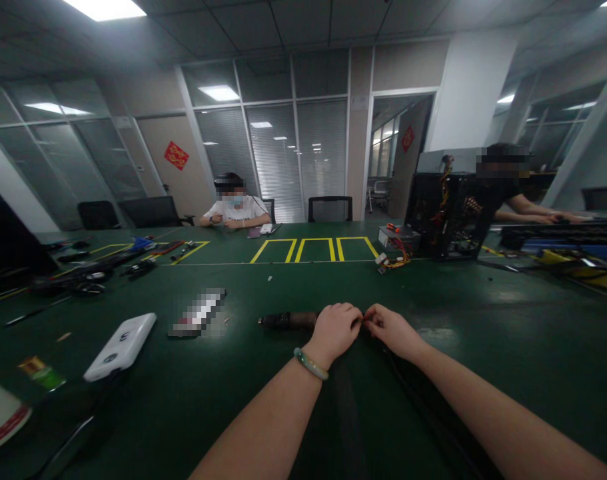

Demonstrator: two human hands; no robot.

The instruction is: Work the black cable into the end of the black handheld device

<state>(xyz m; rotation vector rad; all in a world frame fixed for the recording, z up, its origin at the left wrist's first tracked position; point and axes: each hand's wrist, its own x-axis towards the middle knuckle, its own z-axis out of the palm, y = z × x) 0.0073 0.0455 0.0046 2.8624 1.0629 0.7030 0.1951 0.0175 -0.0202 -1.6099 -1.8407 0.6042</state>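
A dark electric screwdriver (288, 321), with a black front end and a brownish body, lies lengthwise on the green table (263, 413), its tip pointing left. My left hand (337, 328), with a bangle at the wrist, is closed around its rear part and covers that end. Close beside it, at the tool's tail, my right hand (392, 332) is closed in a pinch. A black cable (413, 393) runs from under the right hand toward the lower right. The fingers hide most of what is pinched; a small reddish spot shows there.
Left are a white power bank (120, 347), a blurred-out phone-like object (198, 313), a small green-and-gold item (42, 373) and a cup (0, 417). Farther back stand a computer case (448, 213) and a power supply (399, 238). Two people (237, 212) sit or work across the table.
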